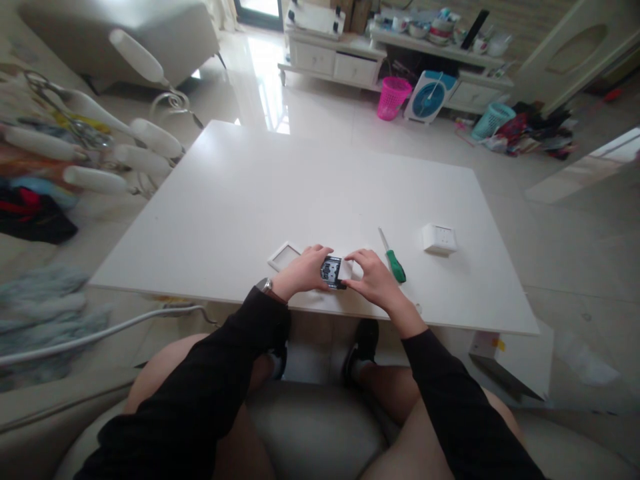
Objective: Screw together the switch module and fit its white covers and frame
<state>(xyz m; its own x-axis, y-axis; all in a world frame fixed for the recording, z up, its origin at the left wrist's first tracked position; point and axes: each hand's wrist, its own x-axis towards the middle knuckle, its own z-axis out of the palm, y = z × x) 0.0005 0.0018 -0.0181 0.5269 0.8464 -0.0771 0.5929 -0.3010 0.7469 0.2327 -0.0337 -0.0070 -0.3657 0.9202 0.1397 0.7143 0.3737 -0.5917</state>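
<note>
My left hand (306,270) is closed on the left side of a wall switch body (331,271), whose dark frame and inner parts show. My right hand (371,277) pinches a small white cover plate (345,269) between thumb and fingers. This plate lies over the right part of the switch body; whether it is seated on it I cannot tell. A white square frame (285,256) rests on the table beside my left hand, partly hidden by it. Right of my right hand lies a screwdriver (395,263) with a green handle, its tip pointing away from me.
The white table (300,180) stretches out before me, its near edge just below my hands. A white socket box (439,239) stands on its right part. Beyond on the floor are a pink basket (393,98) and a blue fan (429,98). Lamp arms (145,137) hang at left.
</note>
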